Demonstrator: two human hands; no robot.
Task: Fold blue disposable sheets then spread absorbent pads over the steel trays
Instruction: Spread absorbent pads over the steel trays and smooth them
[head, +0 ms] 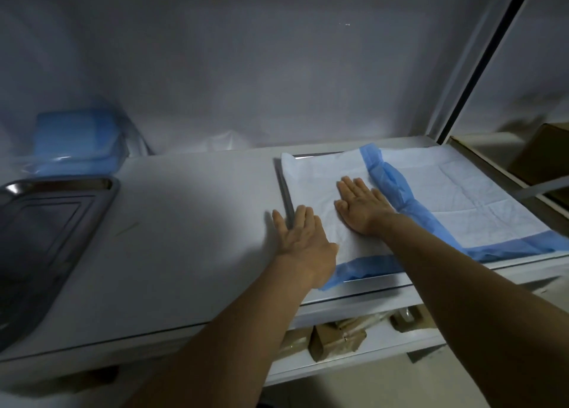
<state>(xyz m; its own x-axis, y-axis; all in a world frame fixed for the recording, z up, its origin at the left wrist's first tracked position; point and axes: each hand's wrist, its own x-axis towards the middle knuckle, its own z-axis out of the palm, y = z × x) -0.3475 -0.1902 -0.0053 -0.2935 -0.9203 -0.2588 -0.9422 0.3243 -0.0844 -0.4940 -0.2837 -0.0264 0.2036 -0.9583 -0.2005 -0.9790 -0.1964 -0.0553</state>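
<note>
Absorbent pad is spread over the steel tray at desk R end. Both hands are laid flat on it, fingers straight: L hand at tray's L rim, R hand mid-pad. Second tray is seen well L, bare.

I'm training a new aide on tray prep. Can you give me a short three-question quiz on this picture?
1. True or false: both hands lie flat on the pad.
2. The bare tray sits: A) left, B) right, C) on the lower shelf.
3. What colour is the pad's border?

Key: 1 true: left hand, right hand. 2 A. 3 blue.
</note>
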